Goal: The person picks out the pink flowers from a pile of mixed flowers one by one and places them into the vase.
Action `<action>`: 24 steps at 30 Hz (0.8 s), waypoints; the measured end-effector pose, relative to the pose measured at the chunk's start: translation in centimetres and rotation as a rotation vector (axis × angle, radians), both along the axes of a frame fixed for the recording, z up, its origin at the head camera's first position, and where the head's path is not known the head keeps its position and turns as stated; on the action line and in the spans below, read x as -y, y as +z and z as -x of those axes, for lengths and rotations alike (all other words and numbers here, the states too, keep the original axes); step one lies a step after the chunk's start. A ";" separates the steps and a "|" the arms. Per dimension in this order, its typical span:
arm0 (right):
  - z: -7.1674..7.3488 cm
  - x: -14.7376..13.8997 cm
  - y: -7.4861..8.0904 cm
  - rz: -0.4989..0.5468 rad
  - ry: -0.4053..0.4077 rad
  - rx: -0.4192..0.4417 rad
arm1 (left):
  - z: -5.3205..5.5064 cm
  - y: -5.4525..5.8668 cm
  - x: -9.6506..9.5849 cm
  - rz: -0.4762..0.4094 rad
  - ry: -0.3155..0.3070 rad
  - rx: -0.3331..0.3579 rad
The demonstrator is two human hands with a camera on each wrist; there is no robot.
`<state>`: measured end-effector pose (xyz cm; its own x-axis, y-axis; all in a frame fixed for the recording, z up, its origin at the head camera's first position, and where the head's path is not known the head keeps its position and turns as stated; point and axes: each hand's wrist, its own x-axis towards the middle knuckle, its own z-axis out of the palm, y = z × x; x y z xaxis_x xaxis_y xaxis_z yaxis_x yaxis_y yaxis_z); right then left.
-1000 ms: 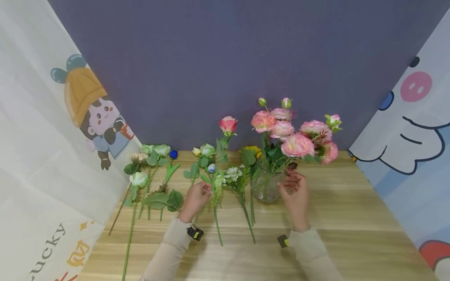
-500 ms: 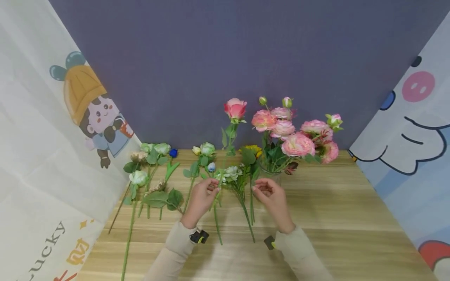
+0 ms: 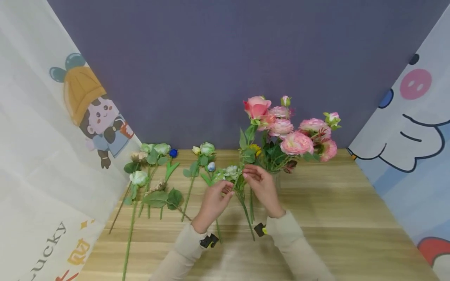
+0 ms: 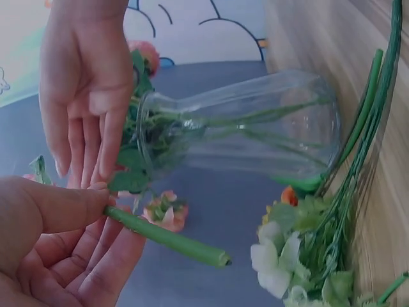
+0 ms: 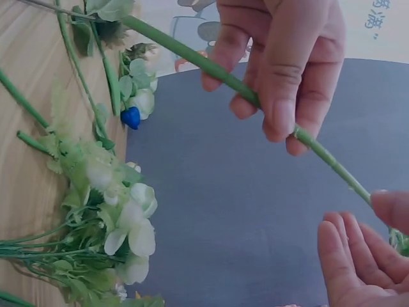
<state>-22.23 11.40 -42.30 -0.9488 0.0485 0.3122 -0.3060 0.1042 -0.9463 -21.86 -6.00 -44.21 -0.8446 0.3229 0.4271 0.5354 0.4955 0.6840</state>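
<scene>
My left hand pinches the green stem of a pink rose between thumb and fingers. The rose stands upright, its bloom overlapping the pink flowers of the vase in the head view. My right hand reaches across to the same stem higher up, its thumb at the stem and its fingers extended, with a gap between them in the right wrist view. Beyond the hands is a clear glass vase with several stems inside. Below them lies a bunch of white blossoms on the table.
Several loose flowers lie on the wooden table to the left, among them a white-green rose, a blue bud and a small pale blue bud. A yellow flower lies beside the vase. A dark grey panel stands behind.
My left hand has lifted the pink rose and carried it right towards the vase. My right hand has left the vase's side and moved left to the rose's stem.
</scene>
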 end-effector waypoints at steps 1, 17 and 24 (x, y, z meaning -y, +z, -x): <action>0.1 -0.1 0.2 0.012 -0.005 -0.007 | 0.0 0.0 -0.2 0.000 -0.008 -0.003; 0.1 -2.0 2.3 0.302 -0.043 0.019 | 0.3 0.4 -2.8 -0.062 -0.091 -0.057; 0.2 -2.6 3.4 0.267 -0.084 0.024 | 0.6 0.6 -3.8 -0.066 -0.100 -0.076</action>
<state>-22.43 13.95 -38.95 -0.9448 0.2052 0.2555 -0.2843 -0.1253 -0.9505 -22.49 -2.23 -43.64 -0.7737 0.3733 0.5120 0.6317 0.3923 0.6686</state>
